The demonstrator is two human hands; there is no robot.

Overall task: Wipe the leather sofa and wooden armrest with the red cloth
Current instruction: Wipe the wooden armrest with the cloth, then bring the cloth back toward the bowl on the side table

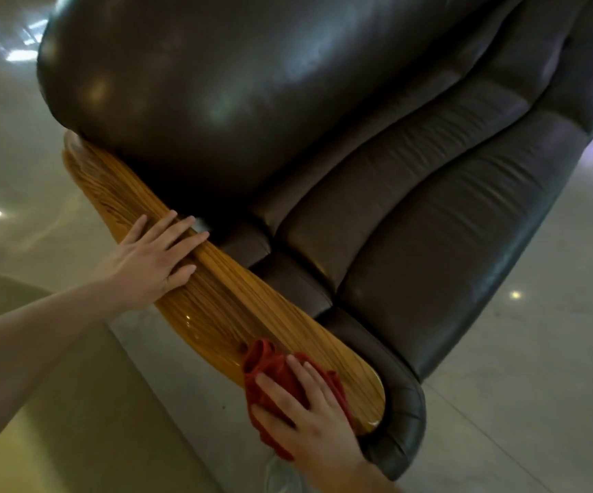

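Red cloth: bunched and pressed flat against the wooden armrest under the right hand. The fingers are spread across the cloth, palm down; this is a flat press, not a pinch, with folds of cloth showing past the fingertips and along the thumb side.

Position: the cloth sits near the rounded front end of the armrest, which lies just beyond the right hand toward the sofa's front corner.

Left hand: empty, lying open with the palm flat on the armrest, well up the rail from the cloth, close to the leather backrest.

Governing relation: the armrest's long axis runs from the right hand up and away past the left hand. Most unwiped wood appears to lie in that direction, so the next stroke should probably follow the grain toward the left hand. The right hand is the nearer to the cloth. The seat cushions lie beside the rail, across from the person.
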